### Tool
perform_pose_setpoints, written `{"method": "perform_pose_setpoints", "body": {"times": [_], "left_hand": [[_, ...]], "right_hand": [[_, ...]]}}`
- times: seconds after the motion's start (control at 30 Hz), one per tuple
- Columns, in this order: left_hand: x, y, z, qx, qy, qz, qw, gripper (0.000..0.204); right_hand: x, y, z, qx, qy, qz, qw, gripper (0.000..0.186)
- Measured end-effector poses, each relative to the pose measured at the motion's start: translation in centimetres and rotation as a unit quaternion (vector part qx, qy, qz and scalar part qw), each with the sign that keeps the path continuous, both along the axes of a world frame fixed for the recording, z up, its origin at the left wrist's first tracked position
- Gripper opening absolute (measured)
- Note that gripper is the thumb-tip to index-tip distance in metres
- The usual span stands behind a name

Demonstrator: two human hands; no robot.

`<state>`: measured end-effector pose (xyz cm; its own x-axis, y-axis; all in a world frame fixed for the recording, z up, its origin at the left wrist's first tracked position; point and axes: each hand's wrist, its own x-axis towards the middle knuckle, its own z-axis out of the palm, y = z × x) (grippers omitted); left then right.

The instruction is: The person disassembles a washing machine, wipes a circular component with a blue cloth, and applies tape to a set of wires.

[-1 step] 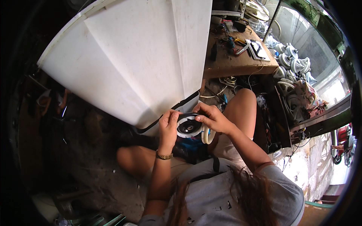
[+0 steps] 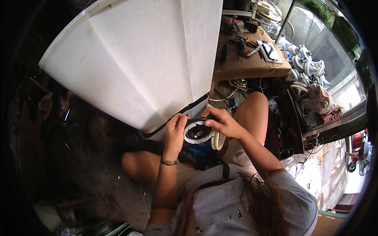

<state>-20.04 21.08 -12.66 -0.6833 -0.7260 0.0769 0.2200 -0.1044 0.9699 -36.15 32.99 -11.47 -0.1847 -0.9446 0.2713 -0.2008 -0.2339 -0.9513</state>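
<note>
Both my hands hold a round wheel-like part [image 2: 198, 132] above my lap. It has a black disc with a small metal-looking hub at its middle, and a white notched ring around it. My left hand [image 2: 175, 128] pinches its left edge, thumb on the upper side. At the upper right rim, my right hand [image 2: 223, 121] grips it with thumb and bent fingers. Cream-coloured rings [image 2: 218, 141] sit just below my right hand, beside the part; whether they hang from my fingers or rest on something, I cannot tell.
A large white ribbed plastic container [image 2: 138, 59] leans close in front of my hands. A wooden table [image 2: 252, 70] with hand tools stands at the far right. White wheels [image 2: 311, 67] are piled past it. A dark open box [image 2: 281, 126] stands beside my right knee.
My left wrist has shifted very slightly to the left, and the wheel-like part with it. Both hands keep their hold.
</note>
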Motion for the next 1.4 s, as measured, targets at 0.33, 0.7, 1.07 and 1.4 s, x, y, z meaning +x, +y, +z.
{"method": "perform_pose_setpoints", "body": {"times": [0.33,0.7,1.07,1.4], "left_hand": [[1.4,-0.3,0.2,0.073,0.021,-0.084,0.994,0.026],[2.2,-1.4,1.0,-0.113,0.005,-0.151,0.982,0.023],[0.7,3.0,0.4,-0.009,-0.017,0.076,0.997,0.026],[0.7,1.4,1.3,-0.004,-0.008,-0.089,0.996,0.030]], "right_hand": [[1.4,0.1,-0.9,0.052,-0.169,0.047,0.983,0.028],[0.9,-0.1,-0.2,0.065,-0.145,0.106,0.981,0.028],[2.7,-0.2,-0.2,0.047,-0.088,0.064,0.993,0.028],[3.8,0.0,0.7,0.112,-0.277,0.143,0.944,0.023]]}}
